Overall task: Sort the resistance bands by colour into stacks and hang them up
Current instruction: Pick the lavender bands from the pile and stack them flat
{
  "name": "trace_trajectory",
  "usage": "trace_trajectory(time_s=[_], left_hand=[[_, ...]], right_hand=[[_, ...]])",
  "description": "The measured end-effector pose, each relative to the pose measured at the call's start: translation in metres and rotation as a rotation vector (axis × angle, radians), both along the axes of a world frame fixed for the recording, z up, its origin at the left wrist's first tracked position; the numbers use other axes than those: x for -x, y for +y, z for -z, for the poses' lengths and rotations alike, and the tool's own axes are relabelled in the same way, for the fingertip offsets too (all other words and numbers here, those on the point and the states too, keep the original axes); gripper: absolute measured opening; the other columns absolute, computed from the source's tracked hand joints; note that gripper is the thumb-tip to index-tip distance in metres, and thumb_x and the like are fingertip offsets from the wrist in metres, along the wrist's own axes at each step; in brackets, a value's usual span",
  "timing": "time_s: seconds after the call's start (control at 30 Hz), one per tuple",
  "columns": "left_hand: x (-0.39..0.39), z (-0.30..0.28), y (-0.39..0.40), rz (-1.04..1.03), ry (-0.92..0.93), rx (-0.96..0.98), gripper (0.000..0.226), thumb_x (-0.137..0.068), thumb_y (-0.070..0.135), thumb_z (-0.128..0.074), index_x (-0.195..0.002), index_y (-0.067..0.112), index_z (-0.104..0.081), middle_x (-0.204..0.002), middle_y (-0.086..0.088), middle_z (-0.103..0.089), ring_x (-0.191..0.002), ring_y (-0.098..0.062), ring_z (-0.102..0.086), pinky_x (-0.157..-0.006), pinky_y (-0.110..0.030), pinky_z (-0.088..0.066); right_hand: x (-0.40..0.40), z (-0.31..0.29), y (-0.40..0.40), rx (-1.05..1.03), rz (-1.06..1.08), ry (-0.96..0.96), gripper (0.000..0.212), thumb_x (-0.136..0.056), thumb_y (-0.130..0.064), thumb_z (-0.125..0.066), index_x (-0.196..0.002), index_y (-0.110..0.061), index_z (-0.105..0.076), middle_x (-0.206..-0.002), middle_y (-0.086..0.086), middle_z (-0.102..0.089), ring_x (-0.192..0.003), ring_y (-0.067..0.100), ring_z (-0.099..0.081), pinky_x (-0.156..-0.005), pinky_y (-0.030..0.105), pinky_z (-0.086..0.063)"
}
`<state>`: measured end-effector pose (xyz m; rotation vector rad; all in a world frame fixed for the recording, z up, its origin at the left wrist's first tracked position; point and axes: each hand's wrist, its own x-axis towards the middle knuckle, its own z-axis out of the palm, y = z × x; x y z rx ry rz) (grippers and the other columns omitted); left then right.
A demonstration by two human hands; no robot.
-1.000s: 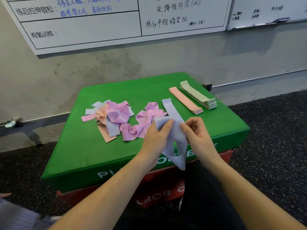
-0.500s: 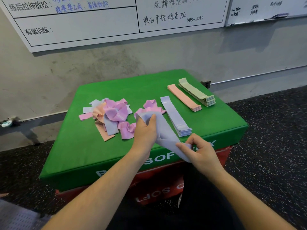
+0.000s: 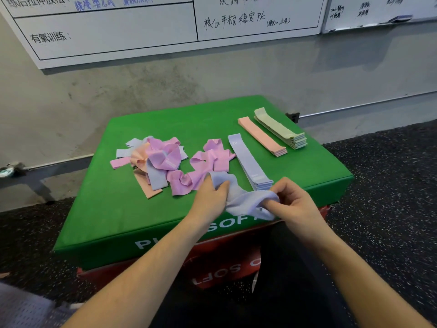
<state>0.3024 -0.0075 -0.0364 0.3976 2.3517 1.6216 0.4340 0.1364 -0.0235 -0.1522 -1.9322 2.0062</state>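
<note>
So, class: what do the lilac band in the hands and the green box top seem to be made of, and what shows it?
Lilac band: probably stretchy woven fabric, matte; it crumples softly between both hands. Green box top: likely vinyl-covered foam, slight sheen, rounded edges, "SOF" printed on its side.

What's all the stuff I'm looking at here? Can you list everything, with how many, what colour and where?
box: one, green top over a red base, centre, against the wall
lilac stack: one, lilac, right of the loose pile
peach stack: one, peach, right of the lilac stack
green stack: one, pale green, far right of the box
loose bands: a tangled pile, count unclear, pink, lilac and peach, left-centre of the box
held band: one, lilac, crumpled between both hands at the box's near edge
whiteboards: two, white with handwriting, on the wall
floor: dark speckled
left hand: grips the held band
right hand: pinches its other end
</note>
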Motion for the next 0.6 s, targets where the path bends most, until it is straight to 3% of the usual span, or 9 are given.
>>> trace_trajectory(time_s=[0.1, 0.23, 0.3, 0.37, 0.43, 0.5, 0.6], left_hand=[[-0.006, 0.003, 0.000, 0.051, -0.031, 0.010, 0.022, -0.102, 0.027, -0.053, -0.121, 0.017, -0.058, -0.115, 0.002, -0.067, -0.101, -0.013, -0.063, -0.088, -0.031, -0.049], [-0.006, 0.005, 0.004, 0.044, -0.060, -0.017, 0.024, -0.101, 0.028, -0.052, -0.122, 0.017, -0.057, -0.112, -0.001, -0.067, -0.089, -0.015, -0.060, -0.080, -0.032, -0.046], [-0.004, 0.003, 0.004, 0.031, -0.073, -0.022, 0.023, -0.101, 0.029, -0.053, -0.121, 0.018, -0.057, -0.113, 0.000, -0.068, -0.096, -0.016, -0.064, -0.084, -0.033, -0.050], [-0.001, 0.004, 0.002, 0.021, -0.104, -0.040, 0.022, -0.102, 0.029, -0.052, -0.122, 0.019, -0.055, -0.114, 0.001, -0.067, -0.101, -0.015, -0.065, -0.088, -0.035, -0.053], [0.002, 0.006, -0.001, -0.011, -0.135, -0.077, 0.022, -0.103, 0.028, -0.051, -0.123, 0.020, -0.055, -0.114, 0.002, -0.067, -0.098, -0.014, -0.064, -0.078, -0.031, -0.052], [0.006, 0.009, -0.002, -0.062, -0.161, -0.105, 0.022, -0.103, 0.027, -0.051, -0.124, 0.020, -0.055, -0.113, 0.000, -0.067, -0.094, -0.016, -0.064, -0.069, -0.029, -0.048], [0.011, 0.011, -0.003, -0.145, -0.183, -0.145, 0.040, -0.102, 0.030, -0.051, -0.139, 0.017, -0.045, -0.125, -0.004, -0.062, -0.103, -0.019, -0.063, -0.085, -0.037, -0.055]], right_hand=[[0.005, 0.005, -0.001, -0.024, 0.243, 0.059, 0.032, -0.083, 0.010, -0.069, -0.073, -0.016, -0.055, -0.064, -0.009, -0.057, -0.058, 0.004, -0.047, -0.054, 0.017, -0.041], [0.003, 0.005, -0.011, -0.184, 0.377, 0.073, 0.033, -0.093, 0.001, -0.062, -0.092, -0.029, -0.049, -0.081, -0.018, -0.061, -0.059, 0.021, -0.056, -0.049, 0.045, -0.047], [0.004, 0.007, -0.015, -0.253, 0.338, 0.056, 0.031, -0.098, -0.004, -0.053, -0.103, -0.034, -0.049, -0.091, -0.014, -0.064, -0.070, 0.029, -0.058, -0.059, 0.048, -0.048], [0.004, 0.009, -0.015, -0.270, 0.246, 0.024, 0.026, -0.096, -0.010, -0.047, -0.105, -0.033, -0.056, -0.094, -0.003, -0.066, -0.080, 0.031, -0.057, -0.065, 0.039, -0.046], [0.003, 0.007, -0.014, -0.174, 0.168, -0.006, 0.027, -0.089, -0.008, -0.051, -0.098, -0.031, -0.062, -0.095, 0.005, -0.066, -0.077, 0.022, -0.057, -0.067, 0.028, -0.044], [0.002, 0.003, -0.011, -0.100, 0.093, -0.041, 0.027, -0.080, -0.010, -0.056, -0.092, -0.033, -0.065, -0.092, 0.008, -0.063, -0.078, 0.017, -0.054, -0.069, 0.027, -0.041], [0.003, 0.003, -0.007, -0.190, -0.025, -0.136, 0.030, -0.081, -0.010, -0.063, -0.093, -0.037, -0.069, -0.095, 0.012, -0.066, -0.081, 0.033, -0.055, -0.075, 0.036, -0.044]])
